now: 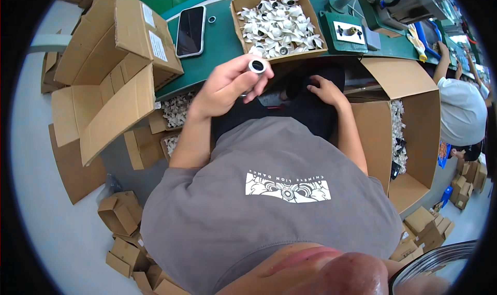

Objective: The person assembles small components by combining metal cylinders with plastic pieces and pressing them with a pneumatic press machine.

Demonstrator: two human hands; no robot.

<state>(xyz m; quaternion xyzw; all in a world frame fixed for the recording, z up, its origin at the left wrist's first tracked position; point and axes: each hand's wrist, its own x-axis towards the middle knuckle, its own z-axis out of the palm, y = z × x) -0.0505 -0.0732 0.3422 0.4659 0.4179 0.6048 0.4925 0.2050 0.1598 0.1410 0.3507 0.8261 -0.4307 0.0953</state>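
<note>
My left hand (228, 88) is raised at the near edge of the green bench. Its thumb and fingers close around a small silver ring-ended part (257, 65) with a dark hole; the rest of this part is hidden by the fingers. Just beyond it, an open cardboard tray (300, 56) holds many white finned plastic parts (279, 26), some showing dark round ends. My right hand (329, 91) lies on my dark-trousered thigh below the bench edge, fingers loosely stretched, with nothing visible in it.
A phone (190, 31) and a small ring (212, 19) lie left of the tray. A green bench press (344, 32) stands to the right. Large open cartons (116, 52) flank me; the right carton (414, 139) contains white parts. Another person (462, 111) works farther right.
</note>
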